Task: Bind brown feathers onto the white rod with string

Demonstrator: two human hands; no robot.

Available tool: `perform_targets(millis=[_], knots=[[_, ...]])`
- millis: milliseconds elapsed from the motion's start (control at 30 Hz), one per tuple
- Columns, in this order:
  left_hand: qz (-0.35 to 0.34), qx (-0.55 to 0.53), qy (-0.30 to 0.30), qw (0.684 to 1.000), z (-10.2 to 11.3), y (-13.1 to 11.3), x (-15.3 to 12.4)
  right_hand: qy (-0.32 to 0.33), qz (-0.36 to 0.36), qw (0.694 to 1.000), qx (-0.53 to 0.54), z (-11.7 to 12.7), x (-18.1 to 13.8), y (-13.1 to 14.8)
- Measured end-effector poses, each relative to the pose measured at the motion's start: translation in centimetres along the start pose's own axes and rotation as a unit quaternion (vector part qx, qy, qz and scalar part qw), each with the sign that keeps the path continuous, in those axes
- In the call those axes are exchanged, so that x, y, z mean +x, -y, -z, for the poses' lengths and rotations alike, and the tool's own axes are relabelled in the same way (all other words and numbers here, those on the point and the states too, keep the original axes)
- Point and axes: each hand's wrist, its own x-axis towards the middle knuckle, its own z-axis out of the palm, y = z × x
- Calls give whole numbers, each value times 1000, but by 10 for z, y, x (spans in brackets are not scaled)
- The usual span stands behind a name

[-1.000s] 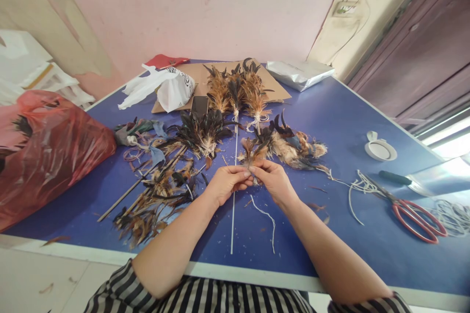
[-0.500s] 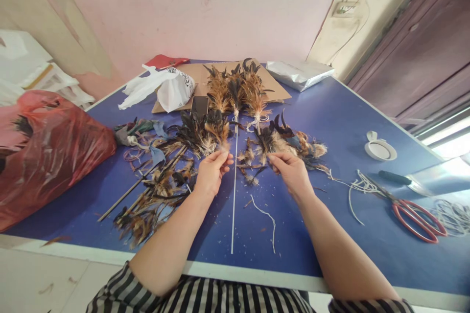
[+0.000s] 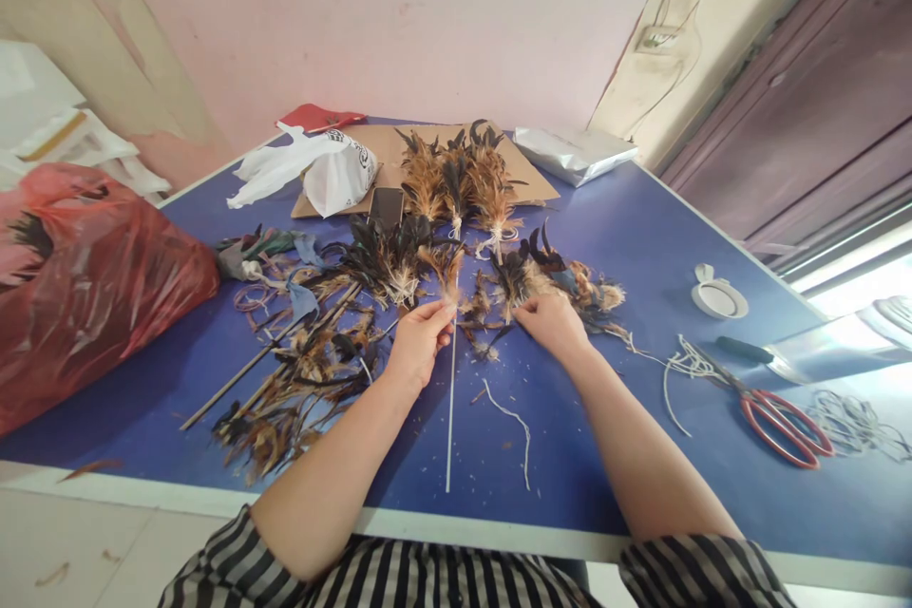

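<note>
My left hand point(image 3: 417, 342) is closed in a pinch on a small tuft of brown feathers point(image 3: 447, 268), held up just left of a thin white stick point(image 3: 450, 399) lying on the blue table point(image 3: 641, 228). My right hand point(image 3: 552, 321) reaches into a loose pile of dark and tan feathers point(image 3: 562, 277), its fingers curled on some of them. A short white string point(image 3: 514, 420) lies below my hands. Tied feather bundles point(image 3: 460, 180) rest further back on a cardboard sheet point(image 3: 385, 147).
Red-handled scissors point(image 3: 776, 413) and white cord point(image 3: 676, 366) lie at the right, with a white lid point(image 3: 718, 296) beyond. A red plastic bag point(image 3: 85, 275) fills the left edge. Sticks and feather scraps point(image 3: 299, 380) lie left of my arm. A white bag point(image 3: 320, 169) sits at the back.
My hands came apart from the middle. The left lifted a brown feather tuft up beside the stick; the right moved back into the feather pile.
</note>
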Motion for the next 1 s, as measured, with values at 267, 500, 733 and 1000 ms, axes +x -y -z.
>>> perform_targets(millis=[267,500,733,1000], knots=[[22,26,20,999,-1,4,-1,-8,-31,999,13,-16,7,4],[88,18,45,995,-4,6,-5,42,-23,842,537,2,-3,-8],[156,-18,122,980,-4,8,-10,166,20,698,697,-1,-22,23],[158,-19,126,979,-4,7,-10,103,23,785,610,-17,-39,50]])
